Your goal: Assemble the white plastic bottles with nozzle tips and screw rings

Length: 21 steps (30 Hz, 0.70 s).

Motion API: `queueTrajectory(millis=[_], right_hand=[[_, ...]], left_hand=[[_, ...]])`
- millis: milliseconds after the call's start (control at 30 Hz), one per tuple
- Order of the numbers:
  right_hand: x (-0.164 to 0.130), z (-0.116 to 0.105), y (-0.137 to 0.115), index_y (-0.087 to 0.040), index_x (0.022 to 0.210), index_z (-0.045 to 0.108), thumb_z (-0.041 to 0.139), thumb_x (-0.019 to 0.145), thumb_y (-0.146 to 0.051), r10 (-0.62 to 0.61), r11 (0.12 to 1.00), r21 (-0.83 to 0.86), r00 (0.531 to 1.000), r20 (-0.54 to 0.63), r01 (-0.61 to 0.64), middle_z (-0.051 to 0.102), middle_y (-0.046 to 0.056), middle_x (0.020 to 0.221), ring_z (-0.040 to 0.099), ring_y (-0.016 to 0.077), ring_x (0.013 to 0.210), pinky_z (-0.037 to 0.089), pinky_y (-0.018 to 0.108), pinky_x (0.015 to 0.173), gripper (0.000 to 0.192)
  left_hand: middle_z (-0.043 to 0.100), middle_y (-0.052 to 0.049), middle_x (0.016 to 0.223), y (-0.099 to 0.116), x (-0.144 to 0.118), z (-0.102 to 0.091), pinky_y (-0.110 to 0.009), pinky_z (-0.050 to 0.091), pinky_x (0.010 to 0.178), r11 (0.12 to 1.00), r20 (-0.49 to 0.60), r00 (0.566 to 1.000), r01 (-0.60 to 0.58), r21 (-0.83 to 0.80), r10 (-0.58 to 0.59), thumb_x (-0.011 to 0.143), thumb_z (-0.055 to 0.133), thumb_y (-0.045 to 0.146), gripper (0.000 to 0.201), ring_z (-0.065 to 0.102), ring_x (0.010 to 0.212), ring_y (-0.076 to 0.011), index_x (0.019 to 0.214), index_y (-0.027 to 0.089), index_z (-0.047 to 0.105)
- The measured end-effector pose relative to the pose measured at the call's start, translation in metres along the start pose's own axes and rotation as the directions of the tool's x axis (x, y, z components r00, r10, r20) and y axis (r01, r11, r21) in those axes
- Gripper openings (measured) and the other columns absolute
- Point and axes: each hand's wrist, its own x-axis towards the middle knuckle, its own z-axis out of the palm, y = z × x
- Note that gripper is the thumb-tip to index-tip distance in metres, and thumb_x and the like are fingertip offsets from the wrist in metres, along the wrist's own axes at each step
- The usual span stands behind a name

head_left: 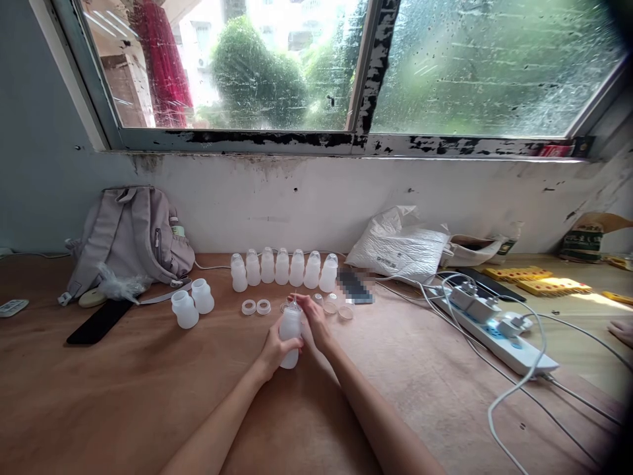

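My left hand (275,346) is wrapped around the body of a frosted white baby bottle (291,326), which stands nearly upright just above or on the table. At the bottle's top, the fingers of my right hand (316,321) are closed around a small clear teat (295,298); their exact grip is partly hidden. Just beyond my hands are two white collar rings (256,307). Clear caps and rings (339,310) lie beside my right hand. Several capped bottles (281,267) form a row behind. Two bottles without tops (185,310) stand at the left.
A backpack (131,237) leans on the wall at the left, with a black phone-like slab (101,322) before it. To the right are a silver bag (400,244), a power strip (499,333) with looping cables, and yellow trays (554,285). Part of another person's hand (620,331) shows at the right edge.
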Motion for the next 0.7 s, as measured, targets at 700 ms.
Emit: queueTrajectory(millis=[700], right_hand=[[-0.010, 0.010, -0.024, -0.021, 0.100, 0.060, 0.063, 0.062, -0.046, 0.198, 0.852, 0.353, 0.863, 0.464, -0.386, 0.062, 0.009, 0.102, 0.054, 0.0215, 0.095, 0.041, 0.034, 0.079, 0.045]], left_hand=[[0.044, 0.003, 0.060, 0.013, -0.009, -0.021, -0.023, 0.035, 0.045, 0.817, 0.572, 0.806, 0.427, -0.386, -0.151, 0.058, 0.049, 0.024, 0.031, 0.045, 0.044, -0.0084, 0.088, 0.014, 0.051]])
